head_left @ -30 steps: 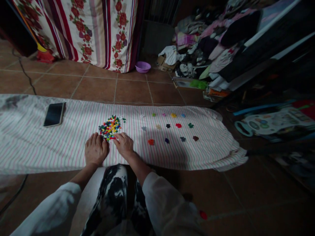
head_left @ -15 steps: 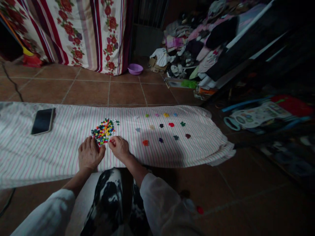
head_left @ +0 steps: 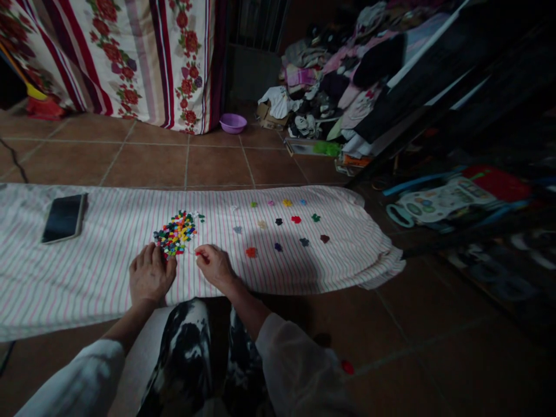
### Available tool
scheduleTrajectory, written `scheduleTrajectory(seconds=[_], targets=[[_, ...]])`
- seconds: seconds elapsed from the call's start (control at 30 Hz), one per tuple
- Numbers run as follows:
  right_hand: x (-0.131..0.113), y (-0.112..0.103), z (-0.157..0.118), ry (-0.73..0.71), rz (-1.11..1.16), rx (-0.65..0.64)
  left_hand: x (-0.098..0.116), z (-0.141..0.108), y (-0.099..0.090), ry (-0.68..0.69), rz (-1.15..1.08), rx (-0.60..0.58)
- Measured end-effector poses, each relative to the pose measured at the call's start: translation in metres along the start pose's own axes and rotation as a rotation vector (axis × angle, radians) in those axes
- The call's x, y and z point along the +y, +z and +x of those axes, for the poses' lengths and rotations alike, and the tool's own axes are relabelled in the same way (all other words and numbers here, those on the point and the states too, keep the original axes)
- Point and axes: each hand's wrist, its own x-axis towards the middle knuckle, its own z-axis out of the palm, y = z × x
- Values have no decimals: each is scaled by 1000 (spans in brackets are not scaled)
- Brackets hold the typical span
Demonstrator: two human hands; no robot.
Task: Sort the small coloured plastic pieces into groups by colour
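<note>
A small red plastic piece (head_left: 198, 253) sits at the fingertips of the right hand (head_left: 212, 265), whose thumb and forefinger are pinched together on it. Just beyond and to the left of those fingers lies a loose heap of small multicoloured plastic pieces (head_left: 176, 233). The left hand (head_left: 150, 275) lies palm down, its fingers slightly apart, their tips at the heap's near left edge. To the right of the right fingers, small separate clusters of single colours (head_left: 278, 221) stand in three rows, the orange cluster (head_left: 251, 252) nearest them. All rest on a pink-and-grey striped white cloth (head_left: 104, 249). Well left of the left fingers lies a dark-screened phone (head_left: 64, 218).
</note>
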Motion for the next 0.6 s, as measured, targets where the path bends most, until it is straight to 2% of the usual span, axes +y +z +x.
scheduleTrajectory(seconds=[0.2,0.33,0.47,0.6], targets=[[4,0,-1,50,56,35,1,1,-2,-32,-42,-11],[11,-6,-2,117,190,56,1,1,-2,-27,-26,-9],[20,-20,-1,149,302,117,1,1,-2,-18,-10,-9],[28,-42,4,146,276,213,1,1,-2,-14,-12,-10]])
